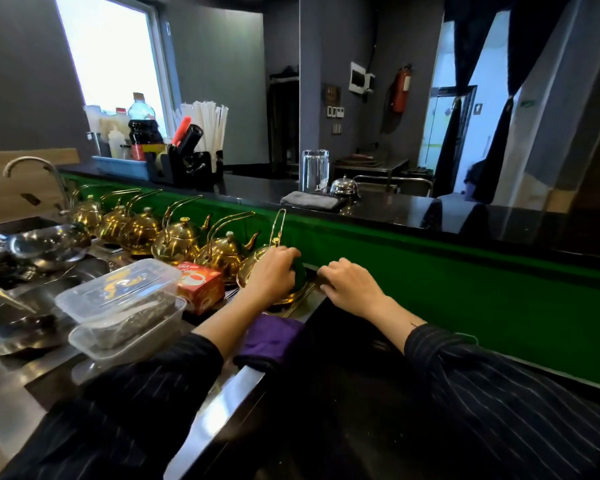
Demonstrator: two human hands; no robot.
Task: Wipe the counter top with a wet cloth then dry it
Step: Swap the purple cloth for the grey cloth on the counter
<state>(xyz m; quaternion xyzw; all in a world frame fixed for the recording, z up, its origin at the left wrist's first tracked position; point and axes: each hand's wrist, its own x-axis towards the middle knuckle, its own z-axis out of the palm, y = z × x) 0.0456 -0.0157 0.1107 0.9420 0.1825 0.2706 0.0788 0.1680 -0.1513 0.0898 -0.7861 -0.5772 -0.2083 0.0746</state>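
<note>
Cloth [267, 337]: purple, crumpled, lying at the near edge of the counter top [343, 393], between your forearms and just beside the left one. Neither hand is on it.

> Agreed. Your left hand [274, 273] is on the nearest teapot [248, 268], fingers curled over its body. The pot's handle stands upright just behind your knuckles.

Your right hand [350, 284] is just beside that pot and apart from the left hand. Knuckles are up, fingers bent down onto the steel strip at the foot of the green wall [465, 289]. Can't tell whether it grips anything.

> Same here, can't call it. The counter top under your right forearm is dark and glossy. Left of the cloth it turns to steel.

Five more gold teapots [177, 237] sit in a row along the green wall, running left from the one you hold.

> In front of that row is a red box [201, 287], just beside two stacked clear containers [118, 296], lids on, dark contents. Further left are steel bowls [45, 244], with a faucet [32, 168] behind them.

On the upper ledge [430, 209] above the green wall: a folded grey towel [310, 199], a glass [315, 169] behind it and a bell [343, 187] to its right, all close together.

> Confirmed. All of that is well apart from your hands.
</note>
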